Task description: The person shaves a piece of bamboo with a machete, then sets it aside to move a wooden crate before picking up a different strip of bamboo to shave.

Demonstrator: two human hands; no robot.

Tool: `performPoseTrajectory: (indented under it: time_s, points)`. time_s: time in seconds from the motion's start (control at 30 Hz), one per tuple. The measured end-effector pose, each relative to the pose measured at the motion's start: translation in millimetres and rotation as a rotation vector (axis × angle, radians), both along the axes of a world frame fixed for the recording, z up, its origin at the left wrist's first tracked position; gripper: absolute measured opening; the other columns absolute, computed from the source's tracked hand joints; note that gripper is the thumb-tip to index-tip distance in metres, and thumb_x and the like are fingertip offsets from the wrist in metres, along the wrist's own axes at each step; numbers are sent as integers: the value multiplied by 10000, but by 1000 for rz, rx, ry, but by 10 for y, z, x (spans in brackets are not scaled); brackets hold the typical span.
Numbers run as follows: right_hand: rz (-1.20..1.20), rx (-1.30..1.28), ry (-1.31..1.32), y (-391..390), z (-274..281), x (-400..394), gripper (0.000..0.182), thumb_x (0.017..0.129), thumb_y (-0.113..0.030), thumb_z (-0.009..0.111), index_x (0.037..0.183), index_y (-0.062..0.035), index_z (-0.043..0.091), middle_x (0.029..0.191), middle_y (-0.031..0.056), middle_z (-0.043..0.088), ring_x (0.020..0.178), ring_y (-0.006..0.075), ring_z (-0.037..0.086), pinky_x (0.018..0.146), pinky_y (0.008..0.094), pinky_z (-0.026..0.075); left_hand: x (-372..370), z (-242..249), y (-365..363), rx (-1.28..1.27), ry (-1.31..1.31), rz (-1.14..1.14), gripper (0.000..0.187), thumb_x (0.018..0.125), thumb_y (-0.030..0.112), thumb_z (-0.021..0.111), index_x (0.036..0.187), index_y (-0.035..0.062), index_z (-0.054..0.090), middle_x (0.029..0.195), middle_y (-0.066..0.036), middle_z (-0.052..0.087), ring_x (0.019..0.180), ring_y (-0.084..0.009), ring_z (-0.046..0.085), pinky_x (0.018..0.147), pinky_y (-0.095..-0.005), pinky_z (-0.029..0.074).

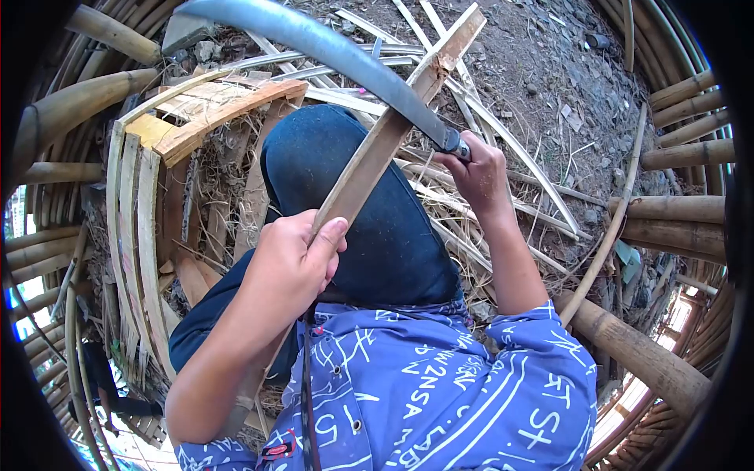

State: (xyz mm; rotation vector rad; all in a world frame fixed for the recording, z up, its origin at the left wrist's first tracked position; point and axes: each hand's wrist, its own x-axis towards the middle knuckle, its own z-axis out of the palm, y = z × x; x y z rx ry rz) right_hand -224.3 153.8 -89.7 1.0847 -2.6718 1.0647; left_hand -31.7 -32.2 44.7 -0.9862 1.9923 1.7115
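My left hand (302,251) is wrapped round the lower end of a split bamboo strip (365,169), which slants up and to the right across my raised knee. My right hand (479,177) grips the handle of a curved blade (314,45). The blade sweeps up and to the left and crosses the strip at the strip's middle. Above the crossing, the strip has a rough brown node.
A slatted wooden crate (137,204) stands at the left. Thin bamboo strips (518,149) and shavings litter the ground beyond my knee. Bamboo poles (636,353) line both sides. Part of another person (102,385) shows at lower left.
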Motion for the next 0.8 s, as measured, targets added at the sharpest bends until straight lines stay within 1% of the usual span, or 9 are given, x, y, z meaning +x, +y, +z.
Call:
performPoseTrajectory:
  time_s: [0.07, 0.2, 0.23, 0.3, 0.4, 0.47, 0.53, 0.67, 0.8]
  points:
    - [14, 34, 42, 70, -131, -100, 442, 745, -492, 738, 870, -77, 651, 636, 94, 637, 605, 290, 652, 531, 364, 488, 3, 30, 1, 7, -8, -4, 317, 992, 268, 497, 795, 27, 556, 551, 23, 488, 428, -36, 446, 387, -198, 350]
    - [-395, -6, -157, 514, -372, -681, 403, 889, -463, 622, 861, -69, 701, 599, 106, 634, 538, 221, 618, 512, 388, 444, 227, 111, -81, 34, -59, 21, 313, 990, 252, 503, 788, 19, 556, 552, 21, 483, 434, -37, 449, 390, -195, 350]
    - [-543, -10, -179, 668, -262, -785, 520, 931, -500, 535, 781, -30, 699, 565, 129, 606, 521, 226, 591, 514, 400, 419, 323, 126, -111, 40, -99, 37, 310, 990, 244, 504, 787, 16, 556, 552, 18, 483, 434, -38, 449, 391, -195, 350]
    - [-697, 124, -142, 1165, -395, -1016, 667, 895, -588, 537, 630, 19, 611, 500, 115, 527, 490, 227, 554, 537, 424, 418, 374, 141, -126, 75, -83, 68, 307, 990, 237, 504, 788, 13, 555, 552, 14, 486, 433, -40, 448, 393, -194, 349]
    - [-815, -148, -555, 1266, -436, -752, 606, 859, -632, 561, 589, -96, 474, 478, -8, 454, 402, 97, 474, 381, 268, 370, 348, 89, -167, 178, -95, 70, 306, 994, 230, 499, 792, 7, 558, 551, 2, 499, 428, -46, 451, 398, -194, 351]
    - [-798, -368, -701, 1121, -438, -487, 491, 850, -591, 605, 712, -141, 465, 519, -65, 416, 383, 18, 410, 329, 163, 304, 264, 70, -200, 129, -82, -1, 308, 995, 230, 498, 795, 4, 561, 551, -1, 510, 428, -48, 460, 399, -195, 357]
    - [-676, -607, -841, 971, -474, -330, 512, 863, -601, 569, 717, -121, 471, 518, -56, 426, 364, 29, 389, 331, 175, 332, 161, 92, -213, 108, -94, -48, 310, 995, 231, 497, 803, 0, 571, 554, -7, 526, 429, -53, 473, 398, -199, 364]
    - [-588, -661, -900, 518, -351, -64, 529, 886, -616, 514, 729, -111, 486, 529, -44, 446, 383, 38, 420, 343, 173, 345, -36, 94, -201, 58, -111, -72, 319, 997, 244, 492, 820, -1, 590, 558, -17, 545, 428, -62, 487, 397, -205, 373]
    - [-334, -713, -880, 212, -84, 190, 447, 898, -505, 596, 797, -70, 570, 568, -29, 508, 474, 42, 510, 424, 186, 418, -124, 29, -131, 50, -100, -84, 334, 1003, 259, 474, 832, 1, 599, 560, -19, 549, 431, -67, 491, 404, -210, 383]
